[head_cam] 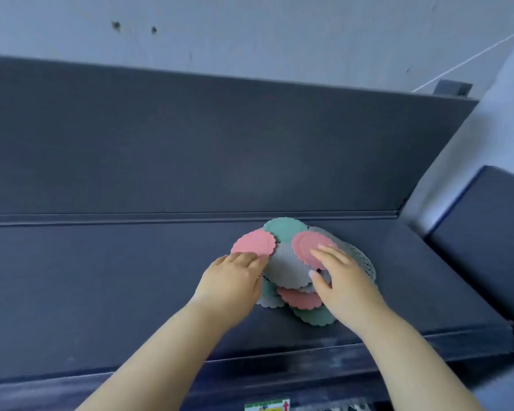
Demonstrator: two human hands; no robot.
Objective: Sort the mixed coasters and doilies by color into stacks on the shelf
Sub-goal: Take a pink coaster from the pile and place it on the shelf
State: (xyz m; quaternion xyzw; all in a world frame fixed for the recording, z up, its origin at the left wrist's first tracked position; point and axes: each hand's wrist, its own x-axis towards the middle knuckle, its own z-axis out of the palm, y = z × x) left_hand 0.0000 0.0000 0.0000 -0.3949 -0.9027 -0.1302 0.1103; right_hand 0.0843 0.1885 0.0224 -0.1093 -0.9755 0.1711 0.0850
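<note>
A mixed pile of scalloped coasters and doilies lies on the dark shelf [101, 277]. At its left edge sits a pink coaster [254, 243], with the fingers of my left hand [235, 280] resting on its near rim. Behind it lies a green coaster [285, 229]. A second pink coaster [307, 247] tilts up on the right, and my right hand [339, 280] holds it, fingers on top and thumb beneath. A grey coaster [288, 265] fills the middle. Nearer me lie a third pink coaster [298, 298] and another green coaster [312, 317]. A white lace doily [359, 259] shows under the right side.
A tall dark back panel [220, 149] rises behind the shelf, and a pale wall [250, 34] stands above it. At the right is a separate dark block [487, 226]. A printed label [267, 406] shows below the shelf's front edge.
</note>
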